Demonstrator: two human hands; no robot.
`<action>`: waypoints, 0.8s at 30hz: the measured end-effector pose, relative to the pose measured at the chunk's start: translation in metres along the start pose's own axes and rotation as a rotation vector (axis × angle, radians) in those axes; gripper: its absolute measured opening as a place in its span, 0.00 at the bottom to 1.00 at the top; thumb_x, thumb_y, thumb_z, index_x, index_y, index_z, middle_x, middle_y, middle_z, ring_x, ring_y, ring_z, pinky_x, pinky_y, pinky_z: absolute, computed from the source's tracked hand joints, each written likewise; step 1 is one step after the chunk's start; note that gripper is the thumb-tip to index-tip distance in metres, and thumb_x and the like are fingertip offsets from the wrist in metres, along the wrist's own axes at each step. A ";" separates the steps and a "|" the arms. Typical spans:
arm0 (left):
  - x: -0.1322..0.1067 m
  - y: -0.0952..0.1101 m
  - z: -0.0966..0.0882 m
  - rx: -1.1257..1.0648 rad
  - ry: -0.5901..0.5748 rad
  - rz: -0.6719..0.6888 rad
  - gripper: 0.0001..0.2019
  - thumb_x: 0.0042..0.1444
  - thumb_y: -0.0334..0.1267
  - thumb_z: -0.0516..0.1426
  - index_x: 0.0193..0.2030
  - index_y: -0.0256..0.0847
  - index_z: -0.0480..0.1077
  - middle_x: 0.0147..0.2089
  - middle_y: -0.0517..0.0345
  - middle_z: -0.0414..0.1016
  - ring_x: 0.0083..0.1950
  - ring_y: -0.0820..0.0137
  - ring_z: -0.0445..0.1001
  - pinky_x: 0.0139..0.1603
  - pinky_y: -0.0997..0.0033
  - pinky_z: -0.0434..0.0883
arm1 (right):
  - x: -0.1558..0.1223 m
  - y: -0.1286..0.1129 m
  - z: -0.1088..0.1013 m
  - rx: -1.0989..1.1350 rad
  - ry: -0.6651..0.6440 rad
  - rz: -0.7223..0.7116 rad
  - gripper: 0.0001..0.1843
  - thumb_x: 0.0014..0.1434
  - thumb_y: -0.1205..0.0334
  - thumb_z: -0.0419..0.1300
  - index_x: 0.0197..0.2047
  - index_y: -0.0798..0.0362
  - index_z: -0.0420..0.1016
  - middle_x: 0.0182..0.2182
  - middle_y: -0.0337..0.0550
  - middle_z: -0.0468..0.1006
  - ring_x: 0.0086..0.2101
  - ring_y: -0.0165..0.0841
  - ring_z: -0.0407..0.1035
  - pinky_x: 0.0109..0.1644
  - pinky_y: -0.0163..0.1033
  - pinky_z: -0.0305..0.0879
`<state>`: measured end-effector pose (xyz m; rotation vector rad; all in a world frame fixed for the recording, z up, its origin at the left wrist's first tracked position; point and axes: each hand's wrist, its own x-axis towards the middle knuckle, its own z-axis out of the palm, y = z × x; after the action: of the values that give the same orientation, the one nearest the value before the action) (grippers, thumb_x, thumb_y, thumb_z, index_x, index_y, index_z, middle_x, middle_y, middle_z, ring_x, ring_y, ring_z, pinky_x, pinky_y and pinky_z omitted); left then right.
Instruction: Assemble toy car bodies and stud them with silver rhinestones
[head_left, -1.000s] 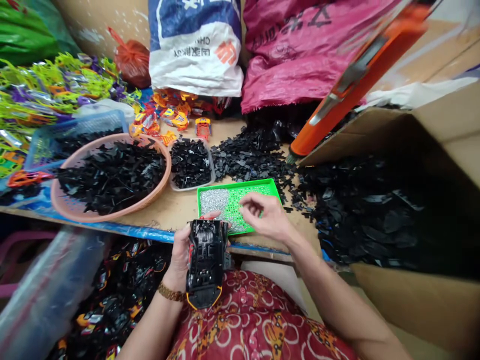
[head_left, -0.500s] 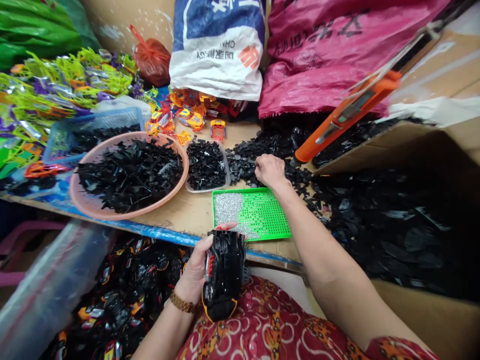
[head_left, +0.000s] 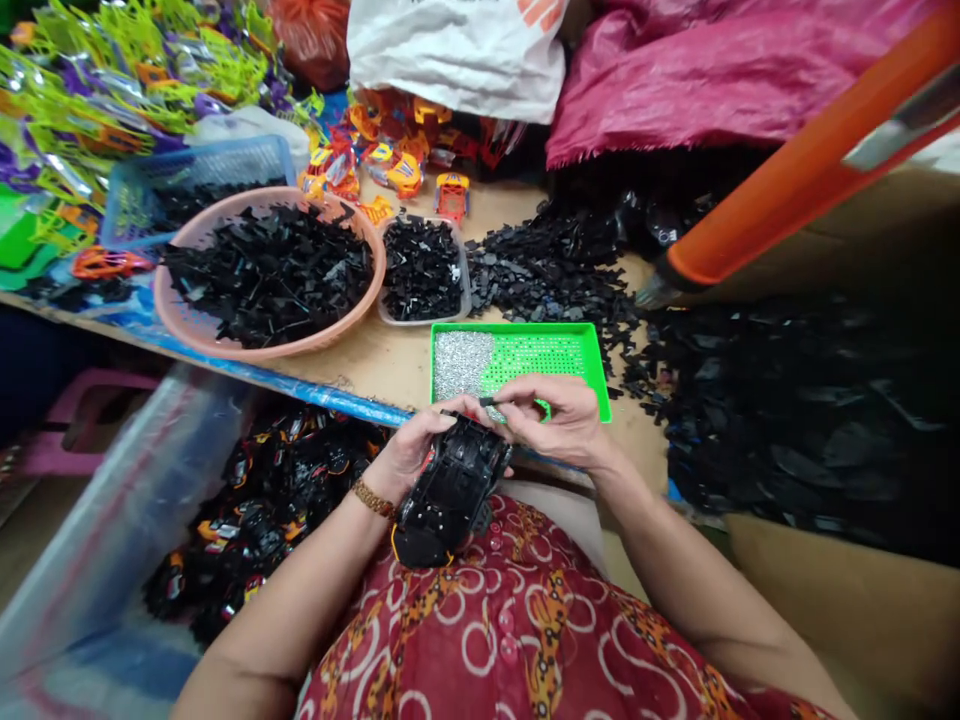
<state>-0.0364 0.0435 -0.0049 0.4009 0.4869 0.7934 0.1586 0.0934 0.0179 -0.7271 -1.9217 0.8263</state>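
My left hand (head_left: 420, 445) is closed round a toy car (head_left: 454, 480), whose black underside faces up. Its far end points toward the table. Between the thumb and fingers of my right hand (head_left: 555, 410) is a small black plastic piece (head_left: 489, 402), held right by the car's far end; whether the two touch I cannot tell. Just beyond both hands lies a green perforated tray (head_left: 604, 375) with small silvery screws (head_left: 459, 362) heaped at its left. A pile of flat black plastic pieces (head_left: 555, 265) spreads behind the tray.
A pink basket (head_left: 166, 310) and a clear plastic box (head_left: 465, 290) hold black pieces. Orange car shells (head_left: 452, 195) lie behind them. An orange-handled tool (head_left: 795, 180) slants in from the upper right. Below the table, a plastic-lined container (head_left: 150, 520) holds several toy cars.
My right hand has come back from the black pile to the car with a small black piece in its fingers. The car has tilted in my left hand, and the view has dipped.
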 end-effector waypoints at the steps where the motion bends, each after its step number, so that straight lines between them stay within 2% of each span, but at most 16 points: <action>1: 0.002 -0.001 0.002 0.017 -0.007 -0.016 0.15 0.49 0.46 0.64 0.40 0.39 0.75 0.39 0.49 0.82 0.35 0.57 0.81 0.37 0.59 0.76 | -0.007 0.000 -0.003 0.015 -0.029 -0.013 0.06 0.62 0.69 0.61 0.37 0.50 0.79 0.23 0.34 0.77 0.21 0.25 0.66 0.24 0.34 0.63; 4: 0.007 -0.005 0.007 0.110 0.033 -0.027 0.16 0.50 0.48 0.66 0.39 0.39 0.76 0.36 0.54 0.79 0.32 0.63 0.78 0.37 0.62 0.74 | -0.022 0.001 -0.011 0.028 -0.086 -0.059 0.06 0.61 0.69 0.61 0.38 0.50 0.79 0.28 0.39 0.81 0.31 0.32 0.75 0.36 0.40 0.73; 7: 0.011 -0.009 0.011 0.249 0.099 0.006 0.16 0.50 0.49 0.68 0.36 0.39 0.76 0.31 0.59 0.75 0.30 0.68 0.72 0.33 0.70 0.67 | -0.032 0.000 -0.017 0.021 -0.092 -0.087 0.09 0.61 0.71 0.60 0.40 0.49 0.79 0.30 0.40 0.82 0.34 0.34 0.75 0.41 0.45 0.75; 10: 0.014 -0.014 0.015 0.339 0.139 0.035 0.14 0.47 0.46 0.70 0.30 0.39 0.75 0.26 0.64 0.68 0.26 0.74 0.64 0.29 0.73 0.59 | -0.042 -0.002 -0.019 0.042 -0.064 -0.105 0.12 0.59 0.73 0.59 0.41 0.49 0.79 0.31 0.40 0.82 0.34 0.33 0.75 0.40 0.44 0.75; 12: 0.015 -0.017 0.019 0.373 0.164 0.047 0.14 0.46 0.44 0.70 0.29 0.39 0.74 0.25 0.64 0.67 0.26 0.75 0.61 0.29 0.73 0.57 | -0.047 -0.003 -0.020 0.064 -0.039 -0.079 0.12 0.58 0.74 0.58 0.40 0.49 0.79 0.31 0.41 0.82 0.34 0.33 0.75 0.39 0.44 0.75; 15: 0.014 -0.022 0.024 0.405 0.203 0.046 0.13 0.47 0.44 0.69 0.28 0.39 0.74 0.26 0.64 0.67 0.27 0.75 0.61 0.30 0.73 0.57 | -0.052 -0.007 -0.021 0.090 -0.040 0.018 0.10 0.57 0.70 0.58 0.39 0.50 0.79 0.31 0.41 0.82 0.33 0.33 0.75 0.39 0.44 0.74; 18: 0.012 -0.027 0.028 0.417 0.250 0.069 0.12 0.47 0.43 0.69 0.28 0.38 0.74 0.26 0.64 0.67 0.28 0.74 0.62 0.31 0.73 0.57 | -0.053 -0.015 -0.021 0.081 -0.067 0.186 0.04 0.55 0.64 0.65 0.36 0.51 0.77 0.30 0.39 0.80 0.31 0.32 0.73 0.37 0.41 0.73; 21: 0.011 -0.032 0.030 0.404 0.320 0.114 0.12 0.46 0.43 0.70 0.28 0.38 0.74 0.28 0.63 0.69 0.30 0.74 0.64 0.32 0.73 0.59 | -0.054 -0.024 -0.016 -0.059 -0.021 0.274 0.09 0.54 0.61 0.69 0.37 0.51 0.76 0.30 0.38 0.79 0.31 0.31 0.72 0.37 0.39 0.71; 24: 0.009 -0.034 0.032 0.411 0.383 0.142 0.12 0.46 0.43 0.70 0.28 0.38 0.75 0.28 0.63 0.71 0.31 0.73 0.65 0.34 0.73 0.60 | -0.057 -0.030 -0.010 -0.242 0.024 0.203 0.05 0.58 0.64 0.65 0.40 0.51 0.76 0.31 0.40 0.81 0.32 0.33 0.73 0.39 0.42 0.71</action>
<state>0.0058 0.0234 0.0017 0.6735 0.9958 0.9134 0.1872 0.0355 0.0167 -1.0878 -1.9690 0.7083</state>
